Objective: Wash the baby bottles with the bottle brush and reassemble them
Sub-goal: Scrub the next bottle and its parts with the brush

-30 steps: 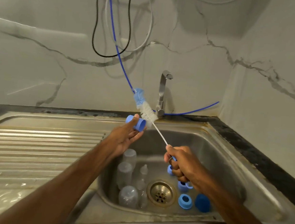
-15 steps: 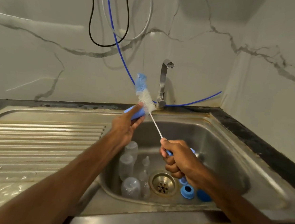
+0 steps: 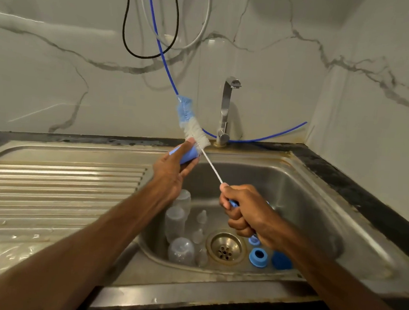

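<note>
Bottle brush [image 3: 196, 132] and a blue cap [image 3: 186, 155] held up over the sink [image 3: 318, 188].

The brush has a blue bristle tip, white bristles below it and a thin white wire stem. The right hand [image 3: 245, 213] has its fingers curled tight round the blue handle, which is mostly hidden in the fist. The left hand [image 3: 172, 173] has its fingers clamped on the cap, just beside the white bristles (whether they touch cannot be told). In the basin, clear bottles [image 3: 175, 222] and teats [image 3: 202, 217] lie left of the drain [image 3: 225, 248]. A blue ring [image 3: 258, 257] and a darker blue piece [image 3: 281, 260] lie right of it, and another blue part is half hidden under the right wrist. Any print on the bottles is too faint to read.
</note>
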